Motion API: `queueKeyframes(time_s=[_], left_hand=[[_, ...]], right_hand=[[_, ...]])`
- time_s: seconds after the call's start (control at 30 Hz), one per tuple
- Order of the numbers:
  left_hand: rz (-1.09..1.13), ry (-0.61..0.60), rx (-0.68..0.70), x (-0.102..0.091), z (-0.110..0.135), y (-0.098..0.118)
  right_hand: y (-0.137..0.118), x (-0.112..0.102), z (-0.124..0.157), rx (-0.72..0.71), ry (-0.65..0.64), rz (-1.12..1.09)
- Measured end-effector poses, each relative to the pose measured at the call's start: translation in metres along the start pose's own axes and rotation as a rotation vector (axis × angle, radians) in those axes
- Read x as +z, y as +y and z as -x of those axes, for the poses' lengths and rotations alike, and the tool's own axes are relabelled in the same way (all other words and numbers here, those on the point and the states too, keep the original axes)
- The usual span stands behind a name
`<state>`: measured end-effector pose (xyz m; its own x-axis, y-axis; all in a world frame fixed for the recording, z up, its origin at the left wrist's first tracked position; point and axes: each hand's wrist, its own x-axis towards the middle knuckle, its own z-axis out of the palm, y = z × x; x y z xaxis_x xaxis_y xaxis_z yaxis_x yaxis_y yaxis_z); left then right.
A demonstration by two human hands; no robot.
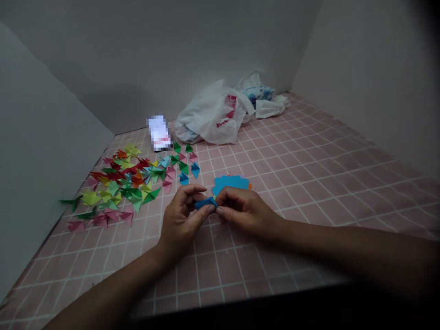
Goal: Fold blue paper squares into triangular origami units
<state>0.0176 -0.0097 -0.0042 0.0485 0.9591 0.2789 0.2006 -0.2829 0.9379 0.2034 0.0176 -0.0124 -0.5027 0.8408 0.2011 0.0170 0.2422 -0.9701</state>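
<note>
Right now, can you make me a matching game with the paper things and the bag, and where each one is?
Things:
1. white plastic bag
2. small blue paper
3. blue paper stack
4. colourful folded paper pile

Places:
A. pinched between the left hand and right hand
B. spread out on the left, beside the wall
C. at the back, near the corner
D. lying flat just behind both hands

Pairs: 1-C, 2-A, 3-D, 4-B

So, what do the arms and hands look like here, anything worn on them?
Both are bare: the left hand and right hand wear no gloves, and no ring, watch or bracelet shows. The forearms are uncovered to the picture's edge; no sleeve in view.
</note>
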Motion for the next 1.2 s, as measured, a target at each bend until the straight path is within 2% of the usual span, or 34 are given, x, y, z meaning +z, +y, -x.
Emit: queueKeyframes(time_s=[0.17, 0.27, 0.4, 0.5, 0.57, 0.7, 0.77, 0.9, 1.1, 1.2], left_hand=[[-0.265, -0.062, 0.208, -0.004, 0.004, -0.004], [-0.339, -0.103, 0.249, -0.004, 0.006, -0.006], [-0.226, -0.090, 0.138, -0.002, 0.005, -0.007], [-0.046, -0.083, -0.024, -0.001, 0.002, -0.005], [0.048, -0.045, -0.084, 0.001, 0.000, -0.002], [0.102, 0.040, -0.073, 0.001, -0.003, 0.003], [0.108, 0.017, -0.101, 0.001, -0.004, 0.005], [0.077, -0.105, -0.192, -0.002, -0.006, 0.006], [-0.020, -0.054, -0.158, -0.002, -0.003, 0.004], [0.011, -0.059, -0.195, 0.000, -0.002, 0.005]], right_hand=[[-0.001, -0.002, 0.000, -0.003, 0.010, 0.002], [-0.002, -0.003, 0.000, -0.044, 0.021, 0.047], [-0.003, -0.004, 0.000, -0.112, 0.064, 0.080], [-0.002, -0.003, 0.001, -0.093, 0.093, 0.038], [-0.002, -0.002, 0.001, -0.065, 0.082, -0.019], [-0.001, 0.000, 0.002, -0.044, 0.062, -0.087], [0.000, 0.000, 0.002, -0.035, 0.066, -0.110], [0.000, 0.000, 0.000, -0.014, 0.068, -0.146], [-0.003, -0.002, -0.001, 0.076, 0.019, -0.203], [-0.002, -0.001, -0.001, 0.105, 0.024, -0.228]])
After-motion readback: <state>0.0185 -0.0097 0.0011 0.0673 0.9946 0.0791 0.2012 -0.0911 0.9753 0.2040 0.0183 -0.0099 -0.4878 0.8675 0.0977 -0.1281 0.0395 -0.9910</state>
